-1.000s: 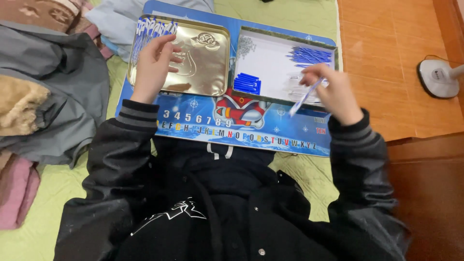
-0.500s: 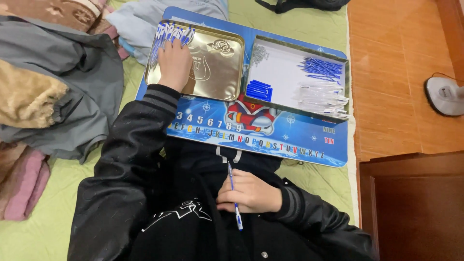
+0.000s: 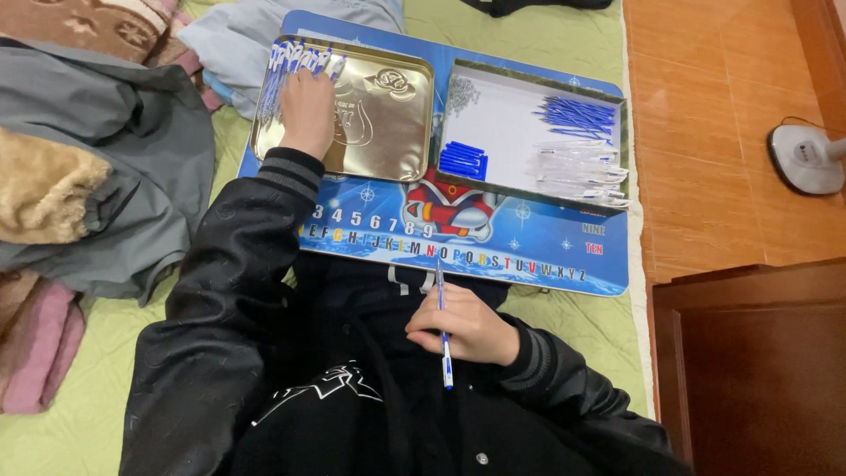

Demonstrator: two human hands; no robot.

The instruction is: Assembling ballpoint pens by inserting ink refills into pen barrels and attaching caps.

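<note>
- Blue-and-clear plastic ballpoint pen (image 3: 442,328): located in front of the person's torso, over the black jacket (image 3: 352,414), below the near edge of the blue lap board (image 3: 493,251).
- Pen long axis: runs almost straight from the board edge toward the person's body, close to vertical in the head view. One end lies near the letter row printed on the board; the other end points down at the jacket. Which end carries the writing tip cannot be told.
- Right hand (image 3: 465,328): fingers curled around the middle of the pen, grasping it; knuckles face the camera.
- Left hand (image 3: 308,110): extended to the far-left corner of the gold-coloured metal tin lid (image 3: 388,123), fingers bent over a bunch of pens with blue caps (image 3: 295,66) that rests on the lid's far-left rim. Contact with the bunch is visible; whether the fingers clamp it cannot be told.
- White-lined rectangular tin tray (image 3: 502,123): lies just beside the gold lid, on its right, both on the blue board.
- Tray contents: a loose pile of blue refills (image 3: 577,115) at the far right, clear pen barrels (image 3: 582,172) nearer the person, a small stack of blue caps (image 3: 463,160) at the near-left.
- Surroundings: folded grey and brown clothing (image 3: 79,185) left of the board; orange wooden floor (image 3: 705,132) to the right.
</note>
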